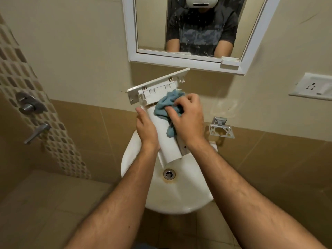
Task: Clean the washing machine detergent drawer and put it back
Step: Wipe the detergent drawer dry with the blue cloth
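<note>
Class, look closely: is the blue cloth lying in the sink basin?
No, the right hand presses the blue cloth against the drawer, held above the sink.

Both bare forearms reach forward and converge toward the middle of the view. The left hand (145, 129) lies along the left edge of the white plastic detergent drawer (166, 141), fingers extended and gripping it from the side. The right hand (188, 119) is curled, knuckles up, its fingers bunching a crumpled blue-grey cloth (166, 106) and pressing it onto the drawer's surface.
</note>
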{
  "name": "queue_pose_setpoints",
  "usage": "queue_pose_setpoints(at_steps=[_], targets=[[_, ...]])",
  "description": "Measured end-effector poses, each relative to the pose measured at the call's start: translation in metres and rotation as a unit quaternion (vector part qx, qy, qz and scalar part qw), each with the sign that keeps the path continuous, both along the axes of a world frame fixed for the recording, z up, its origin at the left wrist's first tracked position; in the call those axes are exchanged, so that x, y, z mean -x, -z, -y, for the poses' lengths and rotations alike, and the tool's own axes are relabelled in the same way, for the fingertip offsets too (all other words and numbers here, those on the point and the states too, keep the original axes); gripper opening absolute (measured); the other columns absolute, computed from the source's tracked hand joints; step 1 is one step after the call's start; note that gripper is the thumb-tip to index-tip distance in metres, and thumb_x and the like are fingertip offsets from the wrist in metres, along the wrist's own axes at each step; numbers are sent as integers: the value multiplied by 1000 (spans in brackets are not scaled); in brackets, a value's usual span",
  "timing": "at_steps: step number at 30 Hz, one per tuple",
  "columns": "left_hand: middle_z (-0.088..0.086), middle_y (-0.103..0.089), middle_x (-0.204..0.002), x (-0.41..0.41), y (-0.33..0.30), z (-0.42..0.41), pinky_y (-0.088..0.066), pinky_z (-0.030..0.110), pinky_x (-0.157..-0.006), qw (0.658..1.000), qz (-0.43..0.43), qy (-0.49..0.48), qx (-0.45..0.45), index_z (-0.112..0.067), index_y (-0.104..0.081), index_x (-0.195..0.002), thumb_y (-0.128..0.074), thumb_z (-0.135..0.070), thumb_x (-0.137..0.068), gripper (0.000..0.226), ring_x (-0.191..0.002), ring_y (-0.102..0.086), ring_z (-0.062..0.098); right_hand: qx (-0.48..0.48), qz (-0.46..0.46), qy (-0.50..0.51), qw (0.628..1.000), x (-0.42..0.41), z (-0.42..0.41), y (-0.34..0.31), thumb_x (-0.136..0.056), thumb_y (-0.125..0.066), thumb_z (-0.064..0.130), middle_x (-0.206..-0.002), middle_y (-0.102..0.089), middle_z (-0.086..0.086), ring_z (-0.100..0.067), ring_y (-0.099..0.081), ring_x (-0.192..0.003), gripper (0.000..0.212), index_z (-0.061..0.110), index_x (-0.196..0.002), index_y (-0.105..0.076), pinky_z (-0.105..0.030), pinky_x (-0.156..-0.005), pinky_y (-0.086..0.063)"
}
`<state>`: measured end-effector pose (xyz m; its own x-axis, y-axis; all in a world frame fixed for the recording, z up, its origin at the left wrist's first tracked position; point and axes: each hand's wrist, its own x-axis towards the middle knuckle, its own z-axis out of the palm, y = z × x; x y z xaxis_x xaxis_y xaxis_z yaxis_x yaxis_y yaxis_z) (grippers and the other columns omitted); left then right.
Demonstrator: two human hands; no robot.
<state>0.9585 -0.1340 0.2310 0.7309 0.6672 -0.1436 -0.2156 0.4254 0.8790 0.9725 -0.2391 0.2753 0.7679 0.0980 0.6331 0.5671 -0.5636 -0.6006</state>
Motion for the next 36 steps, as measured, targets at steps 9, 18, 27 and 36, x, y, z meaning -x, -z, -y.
queue_pose_setpoints(at_steps=[9, 18, 27, 36], targets=[[7, -65, -86, -6, 2, -14, -55, 43, -79, 998, -16, -51, 16, -15, -58, -85, -35, -47, -103, 44, -81, -63, 23, 17, -15, 20, 1000, 3, -8, 29, -85, -63, 22, -96, -48, 7, -14, -48, -94, 15, 16, -98, -67, -22, -74, -36], [7, -68, -93, -10, 5, -22, -54, 52, -94, 999, -21, -49, 8, -15, -64, -92, -37, -45, -104, 42, -93, -68, 26, 29, -109, -13, 994, 19, 22, 73, -83, -65, 23, -97, -49, 6, -13, -51, -89, 12, 17, -91, -58, -27, -71, -43], [11, -69, -116, -10, 9, -17, -51, 48, -100, 998, -32, -38, 44, -8, -63, -117, -37, -44, -104, 47, -110, -66, 29, 44, -86, -47, 994, 19, 55, 88, -76, -66, 23, -90, -50, 8, -6, -49, -78, 13, 17, -85, -58, -14, -64, -36], [16, -68, -118, -12, 4, 6, -53, 48, -97, 990, -17, 23, 135, -6, -63, -123, -35, -45, -104, 52, -108, -67, 32, -67, -53, -61, 994, 2, 8, 8, -80, -68, 31, -92, -54, 11, 3, -50, -84, 14, 30, -88, -57, -7, -68, -37]])
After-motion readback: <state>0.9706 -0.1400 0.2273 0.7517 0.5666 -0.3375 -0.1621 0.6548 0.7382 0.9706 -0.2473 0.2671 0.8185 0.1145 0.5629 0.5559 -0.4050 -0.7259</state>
